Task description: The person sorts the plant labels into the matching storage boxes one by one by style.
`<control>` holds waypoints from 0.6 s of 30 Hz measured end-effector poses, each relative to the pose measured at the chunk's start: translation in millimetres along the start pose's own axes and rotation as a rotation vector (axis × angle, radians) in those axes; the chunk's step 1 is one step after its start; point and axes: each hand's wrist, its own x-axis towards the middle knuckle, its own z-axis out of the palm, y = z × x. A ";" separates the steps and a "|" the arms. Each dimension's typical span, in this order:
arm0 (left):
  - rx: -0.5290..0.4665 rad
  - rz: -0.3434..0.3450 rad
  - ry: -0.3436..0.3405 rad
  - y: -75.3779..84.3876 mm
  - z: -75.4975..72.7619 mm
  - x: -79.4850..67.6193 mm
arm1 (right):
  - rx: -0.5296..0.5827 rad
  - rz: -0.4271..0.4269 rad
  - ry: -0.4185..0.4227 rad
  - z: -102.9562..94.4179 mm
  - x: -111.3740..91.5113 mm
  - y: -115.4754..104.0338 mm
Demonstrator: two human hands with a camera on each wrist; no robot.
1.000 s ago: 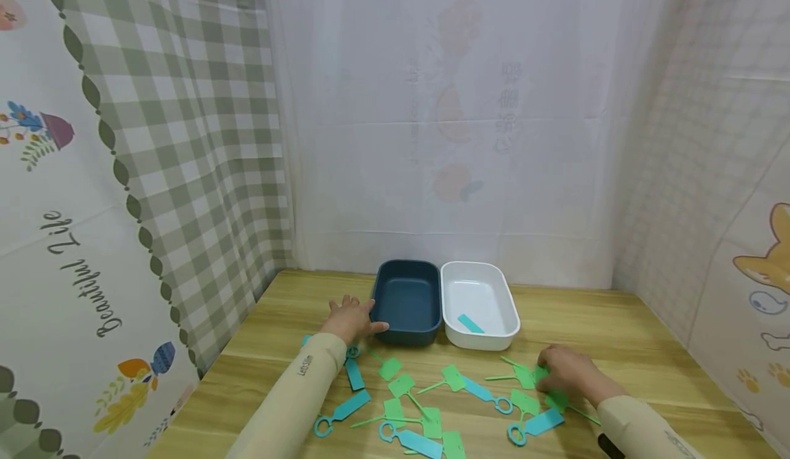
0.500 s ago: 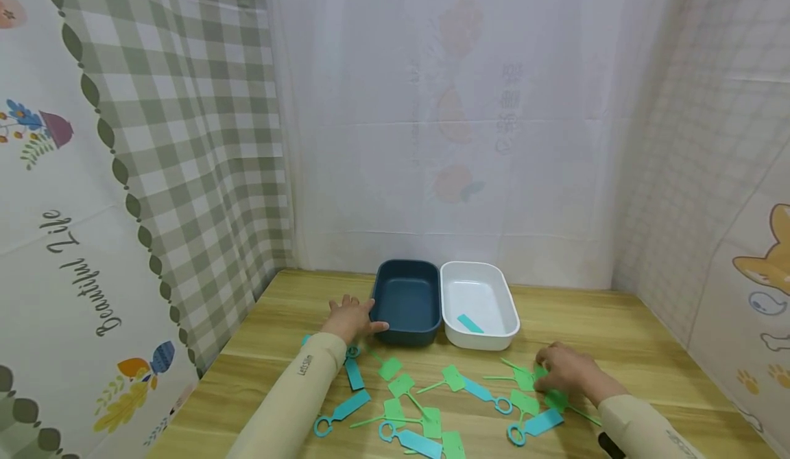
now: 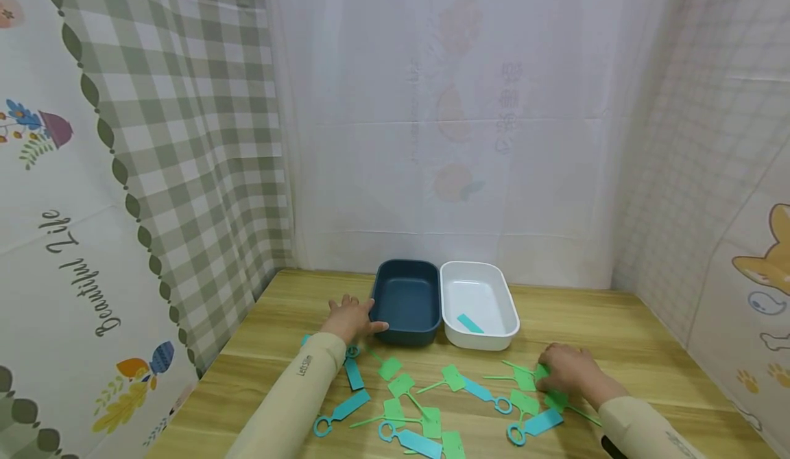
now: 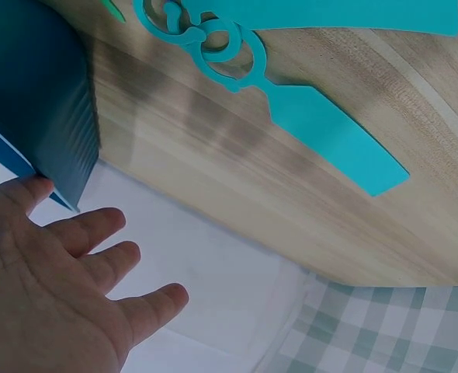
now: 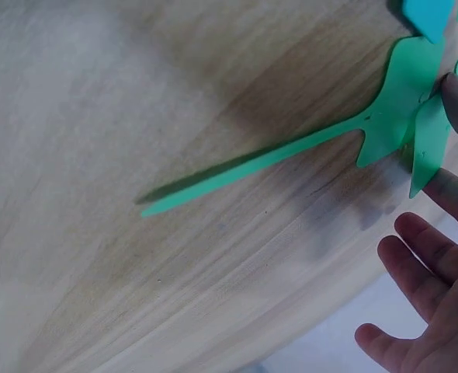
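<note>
Thumb and forefinger of the right hand (image 3: pixel 566 371) appear to pinch a green tag (image 5: pixel 429 140), which tilts up against a long-stemmed tag (image 5: pixel 400 97) lying on the wooden tabletop (image 3: pixel 574 315); the remaining fingers stick out loosely. From where I stand, the step in hand looks like taking one tag out of this small cluster on the right, with a blue tag (image 3: pixel 544 422) lying close by. The left hand (image 3: pixel 348 320) grasps nothing: its fingers spread at the side of the navy tray (image 3: pixel 407 337), one fingertip seemingly on the rim, perhaps to steady it. Beside that, the white tray (image 3: pixel 478 341) has a blue piece (image 3: pixel 470 323) in it. I'd say the next move calls for a sure pinch and a clean upward lift, slow enough that the overlapping neighbours stay down, though I cannot tell where the pinched tag's own stem runs
</note>
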 end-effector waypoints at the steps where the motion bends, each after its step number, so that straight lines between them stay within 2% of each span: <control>1: 0.000 -0.002 0.000 -0.2 0.1 0.0 | -0.007 -0.006 0.006 0.3 0.0 0.4; 11: 0.006 -0.002 0.007 1.2 -1.7 -0.9 | -0.069 -0.017 0.044 2.4 -3.1 1.3; 18: 0.007 0.005 0.010 1.1 -2.2 -1.9 | 0.011 0.009 0.009 -2.7 -3.7 -3.2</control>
